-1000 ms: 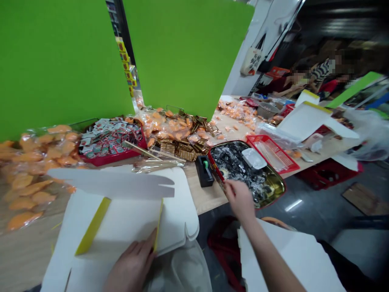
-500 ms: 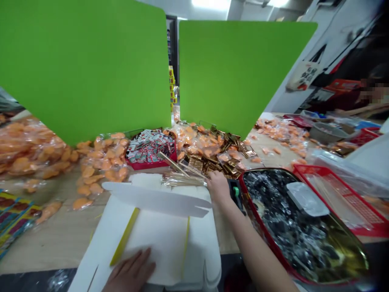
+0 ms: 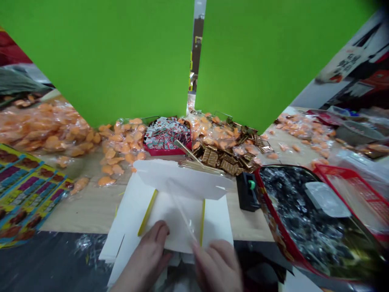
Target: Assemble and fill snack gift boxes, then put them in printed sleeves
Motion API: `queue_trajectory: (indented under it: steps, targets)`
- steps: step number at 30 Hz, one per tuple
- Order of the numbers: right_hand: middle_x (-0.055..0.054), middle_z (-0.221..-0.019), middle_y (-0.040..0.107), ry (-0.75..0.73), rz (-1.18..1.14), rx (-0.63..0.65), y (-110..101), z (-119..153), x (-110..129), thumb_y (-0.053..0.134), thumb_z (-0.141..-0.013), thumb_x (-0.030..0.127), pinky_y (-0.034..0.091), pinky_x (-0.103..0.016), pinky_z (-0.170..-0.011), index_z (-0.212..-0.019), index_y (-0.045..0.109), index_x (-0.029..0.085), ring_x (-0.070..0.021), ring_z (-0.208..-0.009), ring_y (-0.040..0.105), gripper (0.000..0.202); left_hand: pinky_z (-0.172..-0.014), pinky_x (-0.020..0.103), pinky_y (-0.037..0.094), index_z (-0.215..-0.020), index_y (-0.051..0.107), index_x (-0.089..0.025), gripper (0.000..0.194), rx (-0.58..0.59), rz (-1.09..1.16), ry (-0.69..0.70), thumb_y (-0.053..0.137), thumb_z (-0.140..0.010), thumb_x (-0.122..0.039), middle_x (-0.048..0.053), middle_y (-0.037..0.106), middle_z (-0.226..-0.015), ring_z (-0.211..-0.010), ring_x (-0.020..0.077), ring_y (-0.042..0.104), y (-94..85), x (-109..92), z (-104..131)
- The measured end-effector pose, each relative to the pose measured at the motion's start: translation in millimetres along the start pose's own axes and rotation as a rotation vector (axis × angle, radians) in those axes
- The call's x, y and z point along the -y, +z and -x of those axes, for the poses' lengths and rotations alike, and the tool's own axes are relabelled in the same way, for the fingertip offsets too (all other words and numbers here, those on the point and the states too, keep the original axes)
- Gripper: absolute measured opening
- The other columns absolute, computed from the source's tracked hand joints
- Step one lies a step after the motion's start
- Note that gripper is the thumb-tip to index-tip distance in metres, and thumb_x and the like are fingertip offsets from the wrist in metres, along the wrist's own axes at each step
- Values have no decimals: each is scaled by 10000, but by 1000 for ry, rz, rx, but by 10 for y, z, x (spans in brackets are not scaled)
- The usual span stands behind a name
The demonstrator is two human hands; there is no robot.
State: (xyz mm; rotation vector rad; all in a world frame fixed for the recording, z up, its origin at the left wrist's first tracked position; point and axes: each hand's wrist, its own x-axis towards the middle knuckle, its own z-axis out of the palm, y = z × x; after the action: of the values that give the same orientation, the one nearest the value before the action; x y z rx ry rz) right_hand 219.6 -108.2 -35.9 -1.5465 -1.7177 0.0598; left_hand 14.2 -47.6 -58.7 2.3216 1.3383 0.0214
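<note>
An unfolded white cardboard box [image 3: 182,219] with yellow side edges lies in front of me, its back flap raised. My left hand [image 3: 150,247] is at the box's near left part, thumb apart from the fingers, with nothing visible in its grasp. At the near right edge, my right hand [image 3: 217,261], blurred by motion, is closed on a thin stick [image 3: 182,213] that seems to be in a clear wrapper. The stick slants up to the left over the box. Behind the back flap lie more thin sticks [image 3: 200,165] in clear plastic.
Orange pieces in clear bags [image 3: 123,146] lie left and behind. A red tray [image 3: 167,151] holds small sachets, beside gold-wrapped packets [image 3: 227,160]. Right stand a black tape dispenser [image 3: 247,192], a red-rimmed tin [image 3: 267,219] and a red basket [image 3: 343,182]. Green panels [image 3: 106,61] rise behind.
My right hand has come back from the stick bundle to the box's near edge with a thin stick. My left hand has shifted slightly. The view has turned left and down.
</note>
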Motion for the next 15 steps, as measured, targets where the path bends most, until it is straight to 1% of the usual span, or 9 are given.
queue_trajectory:
  steps: [2, 3, 5, 7, 9, 11, 12, 13, 15]
  targets:
    - [-1, -601, 578, -105, 132, 72, 442, 21, 128, 551, -818, 196, 476, -358, -740, -918, 625, 215, -183, -659, 539, 126, -984, 394, 459, -1175, 500, -130, 398, -182, 86, 29, 554, -798, -245, 176, 510, -1282, -1223, 273, 487, 6, 91, 68]
    - [-7, -588, 571, -124, 187, 121, 596, -8, 139, 569, -800, 186, 465, -416, -808, -863, 621, 200, -201, -681, 544, 82, -986, 385, 459, -1247, 441, -131, 451, -253, 103, 50, 522, -835, -296, 180, 473, -1326, -1254, 262, 457, -4, 122, 86]
    - [-18, -655, 605, -117, 212, 205, 677, -87, 96, 606, -787, 244, 397, -510, -927, -827, 613, 207, -232, -767, 564, 55, -1005, 374, 442, -1386, 299, -171, 538, -305, 64, 122, 445, -895, -336, 156, 385, -1431, -1308, 240, 398, -31, 144, 82]
    - [-30, -806, 643, -147, 148, 170, 455, -163, -7, 575, -819, 272, 373, -494, -962, -953, 612, 223, -227, -862, 571, 147, -1020, 368, 422, -1439, 243, -230, 596, -239, -29, 234, 445, -902, -391, 107, 356, -1471, -1318, 238, 388, -34, 132, 28]
    - [-45, -904, 637, -125, 110, -26, 69, -281, -188, 509, -858, 212, 429, -395, -880, -1057, 583, 216, -195, -884, 567, 212, -1009, 363, 423, -1424, 315, -248, 643, -163, -105, 323, 497, -859, -494, 89, 417, -1432, -1276, 257, 444, 6, 125, -51]
    - [-51, -874, 626, -11, 146, -271, -271, -518, -467, 479, -873, 183, 452, -324, -759, -1038, 585, 191, -174, -821, 565, 197, -977, 361, 441, -1365, 435, -228, 680, -141, -144, 354, 535, -797, -588, 100, 483, -1376, -1213, 281, 509, 93, 147, -127]
    - [-51, -857, 626, 43, 180, -346, -366, -696, -640, 481, -878, 198, 451, -314, -734, -999, 598, 185, -174, -805, 565, 169, -956, 358, 453, -1324, 494, -221, 684, -147, -159, 358, 548, -770, -618, 107, 505, -1354, -1186, 291, 532, 153, 169, -158]
    - [-54, -847, 631, 69, 217, -363, -394, -911, -828, 483, -882, 228, 451, -318, -735, -965, 611, 180, -179, -801, 565, 160, -930, 348, 468, -1285, 540, -219, 673, -157, -174, 363, 561, -753, -629, 109, 533, -1328, -1155, 293, 557, 220, 193, -185]
    - [-78, -886, 647, 42, 325, -208, -254, -1422, -1219, 461, -893, 267, 449, -346, -798, -967, 635, 164, -197, -853, 568, 215, -854, 315, 505, -1249, 580, -237, 593, -174, -213, 340, 584, -765, -580, 101, 600, -1255, -1082, 275, 608, 373, 226, -226]
